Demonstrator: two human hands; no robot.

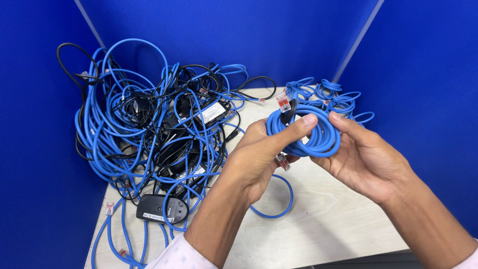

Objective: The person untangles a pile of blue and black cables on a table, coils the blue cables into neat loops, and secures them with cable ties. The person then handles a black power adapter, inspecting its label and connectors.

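Note:
A coiled blue network cable (318, 130) is held up over the table between both hands. My left hand (259, 157) grips its left side, thumb laid across the coil. My right hand (366, 157) cups the right side from below, thumb on the top. A clear plug with an orange tip (283, 102) sticks up from the coil beside a black band. A second clear plug (282, 161) hangs under my left hand, and a loose blue loop (279, 209) trails down onto the table.
A big tangle of blue and black cables (149, 129) with black power adapters fills the left of the light wooden table (323, 224). A black mouse (164, 209) lies at its front. Small coiled blue cables (328, 94) sit at the back right. Blue partition walls enclose the table.

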